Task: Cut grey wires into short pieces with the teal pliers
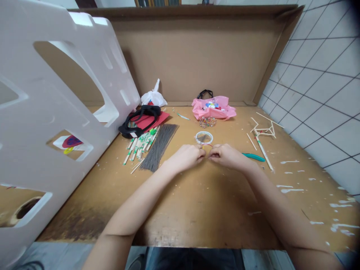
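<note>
My left hand and my right hand are close together over the table, each with fingers pinched. Between them runs a thin red curved strand, with a bit of yellow by the left fingers. Whether it is wire or cord cannot be made out. Just beyond my fingers lies a white ring with thin dark bits inside it. A teal handle of some tool sticks out beside my right wrist; its other end is hidden. Left of my left hand lies a bundle of thin grey wires.
Paper-wrapped chopsticks, a black strap and red paper lie at left, beside a tall white plastic panel. Behind are a white bag, a pink bag and coiled beaded wire. A stick frame stands right.
</note>
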